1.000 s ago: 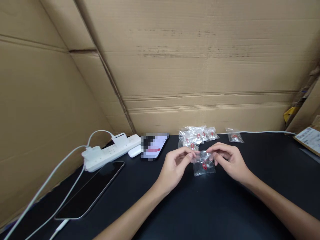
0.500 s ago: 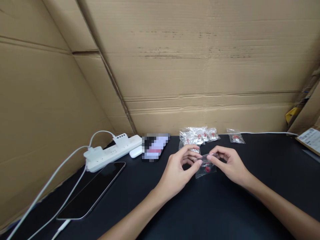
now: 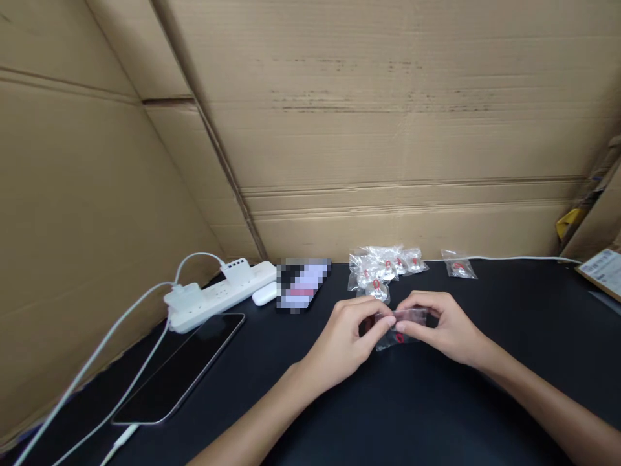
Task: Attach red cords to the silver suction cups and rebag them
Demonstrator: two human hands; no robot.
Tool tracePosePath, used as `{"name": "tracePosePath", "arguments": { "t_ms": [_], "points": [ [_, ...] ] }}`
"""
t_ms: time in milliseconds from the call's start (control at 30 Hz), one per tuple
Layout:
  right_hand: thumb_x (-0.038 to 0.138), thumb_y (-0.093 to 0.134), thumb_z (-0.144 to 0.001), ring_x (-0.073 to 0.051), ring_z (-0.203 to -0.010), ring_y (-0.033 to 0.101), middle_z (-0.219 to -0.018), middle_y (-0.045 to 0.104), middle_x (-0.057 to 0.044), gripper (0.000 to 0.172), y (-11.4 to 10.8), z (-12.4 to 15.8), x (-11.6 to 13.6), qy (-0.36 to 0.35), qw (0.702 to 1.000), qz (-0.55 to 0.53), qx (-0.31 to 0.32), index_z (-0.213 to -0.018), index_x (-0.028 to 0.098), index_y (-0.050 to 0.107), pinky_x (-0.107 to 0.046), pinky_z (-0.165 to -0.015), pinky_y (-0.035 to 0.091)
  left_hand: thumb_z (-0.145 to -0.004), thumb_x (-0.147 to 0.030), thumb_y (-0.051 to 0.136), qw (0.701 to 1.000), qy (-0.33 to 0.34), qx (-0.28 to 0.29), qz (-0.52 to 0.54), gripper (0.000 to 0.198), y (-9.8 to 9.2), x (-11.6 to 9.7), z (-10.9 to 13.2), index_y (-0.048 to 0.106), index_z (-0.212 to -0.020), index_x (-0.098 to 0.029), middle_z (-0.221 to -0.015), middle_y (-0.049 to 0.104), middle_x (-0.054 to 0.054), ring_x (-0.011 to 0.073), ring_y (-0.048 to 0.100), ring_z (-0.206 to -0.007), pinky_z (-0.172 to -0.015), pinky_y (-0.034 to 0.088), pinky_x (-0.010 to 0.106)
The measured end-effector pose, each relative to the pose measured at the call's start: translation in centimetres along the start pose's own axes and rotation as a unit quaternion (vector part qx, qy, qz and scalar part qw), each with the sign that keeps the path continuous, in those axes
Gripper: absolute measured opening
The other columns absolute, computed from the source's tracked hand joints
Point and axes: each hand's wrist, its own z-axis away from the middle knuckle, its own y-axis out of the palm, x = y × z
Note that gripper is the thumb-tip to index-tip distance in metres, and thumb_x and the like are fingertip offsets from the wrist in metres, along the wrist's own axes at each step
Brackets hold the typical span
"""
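Between my two hands is a small clear plastic bag (image 3: 388, 341) with a red mark on it. My left hand (image 3: 354, 333) pinches its upper left part between thumb and forefinger. Close beside it, my right hand (image 3: 436, 323) grips the top edge with thumb and fingers, the fingertips of both hands nearly meeting. Whether anything lies inside this bag I cannot make out. Just beyond my hands sits a pile of similar clear bags (image 3: 377, 289) with shiny contents and red marks.
One more bag (image 3: 458, 266) lies apart at the back right, by a white cable (image 3: 514, 258). To the left are a white power strip (image 3: 218, 299), a dark-screened tablet (image 3: 179, 372), a white case (image 3: 264, 295) and a blurred phone-like item (image 3: 303, 285). Cardboard walls (image 3: 388, 142) enclose the black table (image 3: 388, 421).
Both hands have come slightly nearer to me with the bag. My right fingers have shifted along its top edge toward my left thumb, and the nearest bag of the pile shows more.
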Motion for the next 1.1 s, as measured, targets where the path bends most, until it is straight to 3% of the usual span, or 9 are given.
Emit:
{"name": "tracePosePath", "arguments": {
  "t_ms": [167,433,700,900,1100],
  "points": [
    [0.03,0.07,-0.084,-0.013,-0.064,0.053,-0.069,0.064,-0.001,0.015,-0.1,-0.1,-0.1,0.017,1.0,-0.016,0.02,-0.075,0.017,0.073,-0.026,-0.06,0.041,-0.096,-0.028,0.052,0.998,0.019,0.028,-0.06,0.025,-0.8,0.1,0.0,0.067,-0.079,-0.016,-0.069,0.059,-0.002,0.0112,0.051,-0.062,-0.059,0.037,0.024],
    [0.039,0.079,-0.073,-0.009,-0.046,0.05,-0.057,0.061,0.001,0.025,-0.5,-0.6,-1.5,0.125,0.974,-0.181,0.048,-0.074,0.015,0.074,-0.022,-0.045,0.042,-0.096,-0.037,0.05,0.993,0.002,0.086,-0.084,0.037,-1.9,1.1,-0.6,0.064,-0.069,-0.016,-0.06,0.053,-0.002,0.0109,0.044,-0.056,-0.054,0.03,0.024],
    [0.041,0.075,-0.078,-0.01,-0.044,0.056,-0.053,0.062,0.002,0.026,-1.0,-0.4,-1.8,0.126,0.965,-0.22,0.066,-0.069,0.018,0.071,-0.025,-0.05,0.049,-0.094,-0.037,0.049,0.993,-0.026,0.104,-0.039,0.038,-2.7,1.4,-0.7,0.061,-0.064,-0.017,-0.057,0.051,-0.002,0.0112,0.041,-0.054,-0.053,0.031,0.024],
    [0.043,0.076,-0.078,-0.01,-0.046,0.056,-0.054,0.063,0.002,0.026,-0.9,-0.2,-1.7,0.131,0.965,-0.221,0.051,-0.073,0.017,0.074,-0.025,-0.051,0.05,-0.09,-0.037,0.057,0.994,-0.059,0.077,0.05,0.023,-1.2,1.4,-0.5,0.068,-0.088,-0.018,-0.076,0.065,0.002,0.0146,0.057,-0.068,-0.062,0.044,0.025],
    [0.041,0.076,-0.077,-0.011,-0.049,0.057,-0.059,0.066,-0.001,0.026,-0.8,-0.4,-1.8,0.136,0.964,-0.226,0.043,-0.073,0.015,0.075,-0.026,-0.052,0.051,-0.091,-0.034,0.056,0.981,-0.113,0.093,0.127,0.026,-0.9,2.3,-0.3,0.068,-0.078,-0.015,-0.066,0.061,0.001,0.0132,0.056,-0.059,-0.059,0.047,0.025]
  ]
}}
